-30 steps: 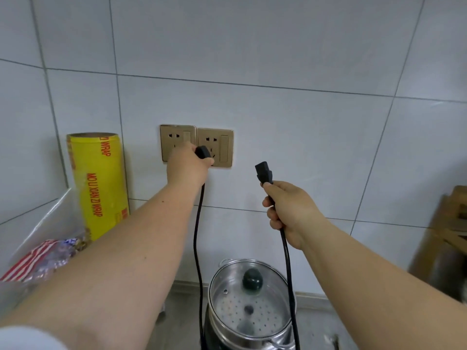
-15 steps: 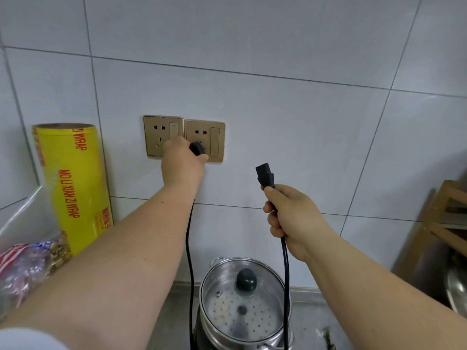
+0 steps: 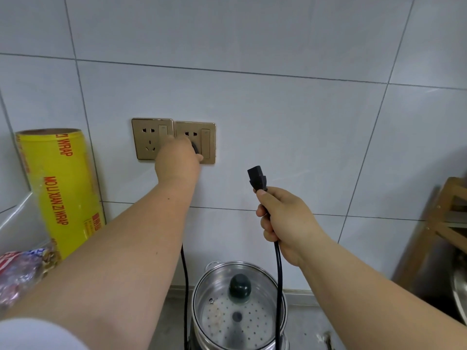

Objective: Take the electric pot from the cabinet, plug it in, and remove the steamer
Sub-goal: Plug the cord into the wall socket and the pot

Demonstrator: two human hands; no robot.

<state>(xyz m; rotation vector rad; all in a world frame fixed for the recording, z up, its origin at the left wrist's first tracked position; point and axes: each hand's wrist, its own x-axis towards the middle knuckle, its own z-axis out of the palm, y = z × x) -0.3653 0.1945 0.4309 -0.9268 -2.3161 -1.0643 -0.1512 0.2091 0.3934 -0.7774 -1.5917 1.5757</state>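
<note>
Electric pot at six o'clock on the counter, glass lid with dark knob on, perforated steamer visible beneath; likely light steel, best lifted by its rim. Right hand, four o'clock, closed round the limp black cord, appliance connector free. Left hand presses the wall plug into the right-hand socket, ten o'clock. Cling-wrap roll beyond.

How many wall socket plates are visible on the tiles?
2. The left socket plate is free, with nothing plugged in. The right socket plate touches it on its right side; the left hand holds the plug there, covering its lower part.
</note>
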